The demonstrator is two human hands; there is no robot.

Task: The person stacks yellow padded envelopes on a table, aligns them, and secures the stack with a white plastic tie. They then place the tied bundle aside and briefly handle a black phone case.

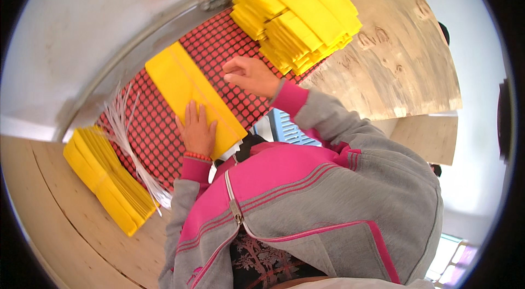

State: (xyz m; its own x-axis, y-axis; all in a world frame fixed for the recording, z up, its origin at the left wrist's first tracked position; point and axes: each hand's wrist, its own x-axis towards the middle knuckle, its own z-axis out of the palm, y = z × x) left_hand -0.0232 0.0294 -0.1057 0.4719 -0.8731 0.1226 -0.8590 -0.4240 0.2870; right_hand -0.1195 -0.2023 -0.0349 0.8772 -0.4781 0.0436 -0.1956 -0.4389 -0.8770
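A long, flat piece of folded yellow fabric lies slantwise on a red-and-black checked cloth, with a seam or crease running along its length. My left hand rests on its near part, fingers stretched out and apart. To the right of the piece, my right hand hovers over the checked cloth with its fingers curled in and the thumb against them. Whether something small sits in that pinch is hidden. A bundle of thin white strips lies left of my left hand.
At the far right rises a tall pile of folded yellow pieces, partly on a wooden board. A second yellow stack stands at the left on wood planks. A white wall borders the far side. A blue slatted plastic item shows below the table.
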